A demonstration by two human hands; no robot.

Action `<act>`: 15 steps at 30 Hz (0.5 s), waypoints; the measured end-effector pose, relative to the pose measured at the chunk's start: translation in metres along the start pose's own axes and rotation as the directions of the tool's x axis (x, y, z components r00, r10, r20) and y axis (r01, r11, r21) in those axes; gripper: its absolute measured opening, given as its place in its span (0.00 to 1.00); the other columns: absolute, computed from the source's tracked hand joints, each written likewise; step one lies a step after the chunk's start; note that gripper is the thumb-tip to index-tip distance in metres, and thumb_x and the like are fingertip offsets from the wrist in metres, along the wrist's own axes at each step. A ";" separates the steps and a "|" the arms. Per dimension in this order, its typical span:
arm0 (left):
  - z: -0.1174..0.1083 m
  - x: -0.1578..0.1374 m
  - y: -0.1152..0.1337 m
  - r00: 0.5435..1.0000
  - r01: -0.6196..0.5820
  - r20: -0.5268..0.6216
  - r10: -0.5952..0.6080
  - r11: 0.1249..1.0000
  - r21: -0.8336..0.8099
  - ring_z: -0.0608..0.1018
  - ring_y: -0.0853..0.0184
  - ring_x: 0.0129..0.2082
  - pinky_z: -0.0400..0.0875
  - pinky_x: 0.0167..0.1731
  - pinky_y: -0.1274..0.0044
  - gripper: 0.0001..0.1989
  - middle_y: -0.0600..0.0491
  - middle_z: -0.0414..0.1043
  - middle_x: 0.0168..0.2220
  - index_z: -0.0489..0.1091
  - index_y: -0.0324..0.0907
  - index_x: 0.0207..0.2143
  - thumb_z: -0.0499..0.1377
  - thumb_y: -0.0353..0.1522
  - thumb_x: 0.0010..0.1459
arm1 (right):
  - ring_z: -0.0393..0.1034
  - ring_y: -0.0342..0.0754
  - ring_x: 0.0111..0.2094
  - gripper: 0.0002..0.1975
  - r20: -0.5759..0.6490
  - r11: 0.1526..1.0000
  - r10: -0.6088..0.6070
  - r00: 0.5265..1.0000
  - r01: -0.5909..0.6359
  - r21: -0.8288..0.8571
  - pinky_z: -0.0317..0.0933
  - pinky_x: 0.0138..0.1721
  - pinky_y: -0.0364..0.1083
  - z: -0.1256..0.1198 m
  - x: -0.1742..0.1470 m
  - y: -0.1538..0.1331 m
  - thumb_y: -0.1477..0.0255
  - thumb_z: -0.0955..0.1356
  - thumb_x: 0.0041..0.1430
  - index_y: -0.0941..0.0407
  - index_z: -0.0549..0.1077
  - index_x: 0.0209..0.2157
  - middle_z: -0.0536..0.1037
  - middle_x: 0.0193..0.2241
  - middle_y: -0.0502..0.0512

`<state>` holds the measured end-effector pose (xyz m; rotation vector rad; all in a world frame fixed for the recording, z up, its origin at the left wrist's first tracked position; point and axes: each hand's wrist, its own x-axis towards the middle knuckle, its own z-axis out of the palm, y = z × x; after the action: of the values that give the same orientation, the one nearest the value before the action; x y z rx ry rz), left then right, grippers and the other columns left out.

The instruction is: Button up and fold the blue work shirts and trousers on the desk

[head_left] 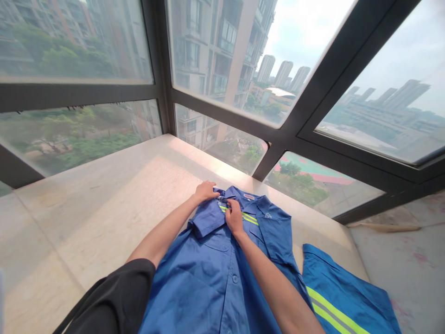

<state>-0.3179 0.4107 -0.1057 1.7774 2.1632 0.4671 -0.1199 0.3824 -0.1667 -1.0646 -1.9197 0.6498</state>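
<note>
A blue short-sleeved work shirt (208,278) lies spread on the pale ledge, buttons facing up. Yellow-green stripes (251,219) cross its chest, and a label shows inside the collar (264,204). At the shirt's left shoulder edge, my left hand (206,190) has its fingers and thumb closed on the cloth. My right hand (234,215) is closed on the shirt's front just below the collar, beside a dark printed patch (222,201). The tips of its fingers are partly hidden. The left sleeve (208,222) lies folded inward over the shirt's front.
Another blue garment (342,283) with yellow-green and grey stripes lies at the right. The stone window ledge (114,199) meets dark window frames (222,111) at the back. A patterned wall surface (410,260) stands at the right.
</note>
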 end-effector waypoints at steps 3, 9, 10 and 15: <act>0.001 0.007 0.001 1.000 0.024 -0.007 -0.024 0.998 0.064 0.77 0.53 0.50 0.69 0.48 0.69 0.13 0.42 0.78 0.45 0.78 0.43 0.42 0.56 0.35 0.58 | 0.66 0.53 0.51 0.23 -0.044 0.996 -0.089 0.995 0.088 -0.033 0.61 0.57 0.54 0.002 -0.003 0.005 0.82 0.59 0.50 0.58 0.71 0.48 0.73 0.47 0.63; -0.001 0.020 -0.009 0.993 0.095 -0.078 -0.087 0.991 0.096 0.78 0.51 0.47 0.70 0.46 0.65 0.15 0.37 0.77 0.42 0.77 0.38 0.40 0.51 0.26 0.59 | 0.68 0.53 0.50 0.23 -0.106 0.994 -0.110 0.988 0.107 -0.033 0.63 0.54 0.54 0.004 -0.003 0.013 0.83 0.58 0.52 0.58 0.70 0.48 0.74 0.46 0.63; 0.000 0.020 -0.009 0.992 0.093 -0.089 -0.085 0.992 0.090 0.78 0.52 0.48 0.69 0.47 0.66 0.15 0.38 0.77 0.43 0.77 0.39 0.40 0.51 0.26 0.60 | 0.68 0.53 0.49 0.23 -0.112 0.993 -0.115 0.987 0.112 -0.031 0.64 0.53 0.54 0.004 -0.003 0.013 0.83 0.58 0.52 0.57 0.70 0.48 0.74 0.46 0.62; 0.007 0.011 -0.003 0.972 0.150 -0.185 -0.146 0.989 0.009 0.73 0.55 0.55 0.66 0.53 0.69 0.17 0.39 0.74 0.50 0.74 0.39 0.46 0.47 0.35 0.66 | 0.68 0.54 0.50 0.23 -0.157 0.969 -0.235 0.959 0.220 -0.109 0.63 0.54 0.56 -0.003 -0.006 0.004 0.83 0.59 0.53 0.56 0.70 0.49 0.74 0.45 0.61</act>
<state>-0.3194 0.4211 -0.1139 1.6251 2.4150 0.5920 -0.1139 0.3794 -0.1707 -0.9047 -1.9004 0.3344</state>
